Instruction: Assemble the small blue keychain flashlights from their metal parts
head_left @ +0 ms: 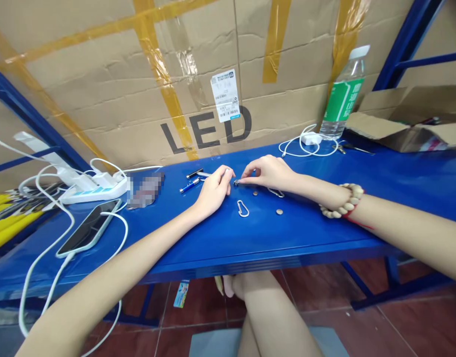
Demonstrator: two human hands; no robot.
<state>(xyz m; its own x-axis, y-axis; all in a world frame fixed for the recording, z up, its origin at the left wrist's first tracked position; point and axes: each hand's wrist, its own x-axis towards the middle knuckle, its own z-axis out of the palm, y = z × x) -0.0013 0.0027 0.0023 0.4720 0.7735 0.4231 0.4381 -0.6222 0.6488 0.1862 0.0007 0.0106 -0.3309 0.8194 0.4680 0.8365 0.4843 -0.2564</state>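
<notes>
On the blue table, my right hand [267, 171] pinches a tiny dark metal piece [236, 183] between thumb and fingertip. My left hand [214, 191] rests just left of it, fingers curled in; what lies under them is hidden. Beside the left hand are a small blue metal tube [190, 186] and a black one [194, 173], like mini flashlights. A silver carabiner [243, 208] lies in front of the hands, and a second carabiner [276, 192] shows partly under my right wrist. Two small round button-like discs sit nearby, one disc [279, 211] closer to me.
A white power strip [96, 191], a charging phone [89, 228] and loose cables occupy the left side. At the back right stand a water bottle [343, 94], a white charger [311, 139] and an open carton [402, 121]. A large cardboard box [112, 99] closes off the back.
</notes>
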